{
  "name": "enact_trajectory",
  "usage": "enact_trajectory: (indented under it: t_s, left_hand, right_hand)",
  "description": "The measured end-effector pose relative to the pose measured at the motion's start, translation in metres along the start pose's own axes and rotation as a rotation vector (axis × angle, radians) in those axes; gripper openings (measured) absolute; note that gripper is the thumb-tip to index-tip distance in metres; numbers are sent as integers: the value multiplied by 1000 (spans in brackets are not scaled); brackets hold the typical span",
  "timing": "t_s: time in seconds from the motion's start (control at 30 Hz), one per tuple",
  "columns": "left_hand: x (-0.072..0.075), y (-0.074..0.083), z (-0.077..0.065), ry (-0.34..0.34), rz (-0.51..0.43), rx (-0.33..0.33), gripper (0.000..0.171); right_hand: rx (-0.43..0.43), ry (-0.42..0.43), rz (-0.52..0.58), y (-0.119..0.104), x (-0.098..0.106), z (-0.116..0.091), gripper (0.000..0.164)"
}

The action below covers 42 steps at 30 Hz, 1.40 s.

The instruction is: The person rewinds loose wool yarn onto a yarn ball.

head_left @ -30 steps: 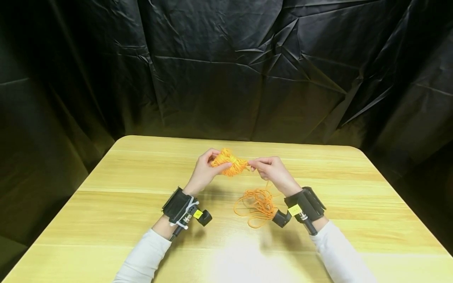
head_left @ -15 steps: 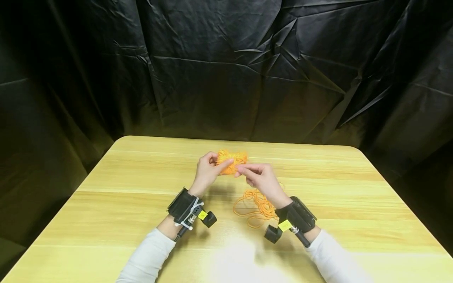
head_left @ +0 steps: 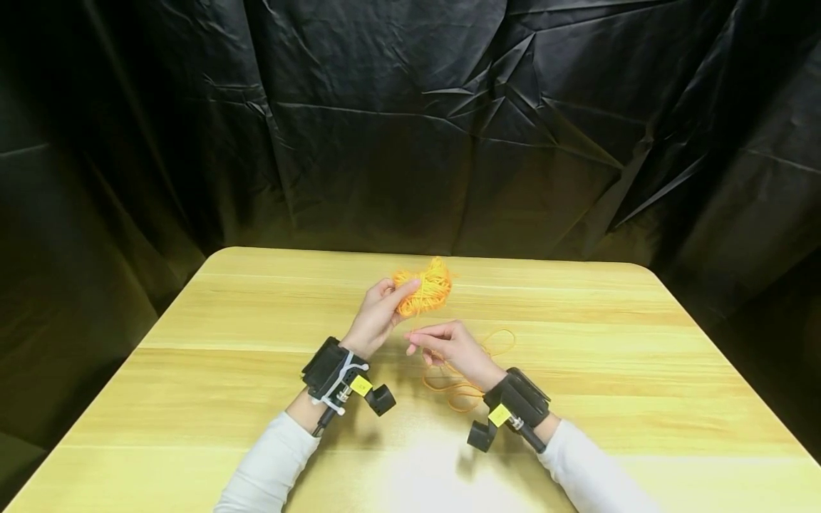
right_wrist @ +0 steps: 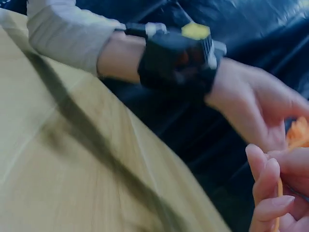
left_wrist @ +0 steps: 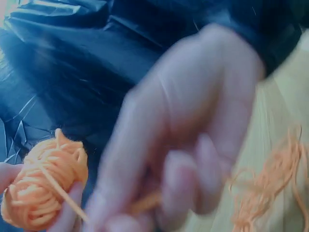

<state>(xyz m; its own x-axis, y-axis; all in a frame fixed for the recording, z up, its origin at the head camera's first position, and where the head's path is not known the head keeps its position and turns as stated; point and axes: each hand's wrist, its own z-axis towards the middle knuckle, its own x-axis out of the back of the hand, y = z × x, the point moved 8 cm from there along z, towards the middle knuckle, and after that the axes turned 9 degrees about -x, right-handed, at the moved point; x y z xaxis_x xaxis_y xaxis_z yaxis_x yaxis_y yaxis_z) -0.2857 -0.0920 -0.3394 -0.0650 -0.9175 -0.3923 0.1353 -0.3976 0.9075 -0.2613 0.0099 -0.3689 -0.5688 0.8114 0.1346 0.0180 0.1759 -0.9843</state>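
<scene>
An orange bundle of wound cord (head_left: 431, 288) is up over the far half of the table, and my left hand (head_left: 378, 313) grips it with the thumb across its front. Just below and to the right of it, my right hand (head_left: 452, 347) pinches the cord between thumb and fingers. In the left wrist view a strand runs taut from the bundle (left_wrist: 46, 183) to the blurred right hand (left_wrist: 188, 121). The right wrist view shows the cord (right_wrist: 279, 193) passing through the right hand's curled fingers. Loose cord (head_left: 458, 388) lies under the right hand, partly hidden by it.
The pale wooden table (head_left: 192, 399) stretches around both hands. Behind its far edge hangs a black plastic curtain (head_left: 385, 164). Each wrist wears a black band with a small camera, the left camera (head_left: 381, 400) and the right camera (head_left: 481, 436) jutting inward.
My right hand has come from the bundle's right side across its front and down toward me, the cord in its fingers. The left hand has turned the bundle while holding it.
</scene>
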Motion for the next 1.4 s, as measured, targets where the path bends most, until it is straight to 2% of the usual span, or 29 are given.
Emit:
enact_trajectory:
  t_s: [0.17,0.23,0.33,0.53,0.67,0.77,0.9,1.0,1.13,1.3,1.4]
  left_hand:
    - [-2,-3,-3,-53,75,41,33]
    - [-1,-5,-3,-64,126,52,37]
    - [0,-6,-4,-72,196,66,35]
    - [-1,-7,-6,-101,257,101,32]
    - [-4,-8,-8,-164,284,116,29]
    - [-3,-11,-8,-186,348,120,23]
    - [3,-15,-7,-147,445,111,27]
    - [7,-18,-5,-98,488,105,30]
    - [11,-18,-2,-27,478,100,31]
    - [15,-11,2,50,439,46,33]
    - [16,-6,3,89,422,10,34]
  right_hand:
    - [-63,31,56,14,15,12,32]
    - [-75,51,77,16,24,16,25]
    - [-89,42,96,14,35,17,16]
    - [-115,1,140,5,54,18,18]
    - [-124,51,158,-4,67,18,24]
    - [-100,115,105,-14,73,16,31]
    - [-20,221,-53,-33,75,9,30]
    - [86,277,-202,-51,67,1,25]
    - [218,307,-336,-68,50,-10,21]
    - [215,328,-301,-62,38,-19,31]
    - [202,329,-268,-55,32,-22,29]
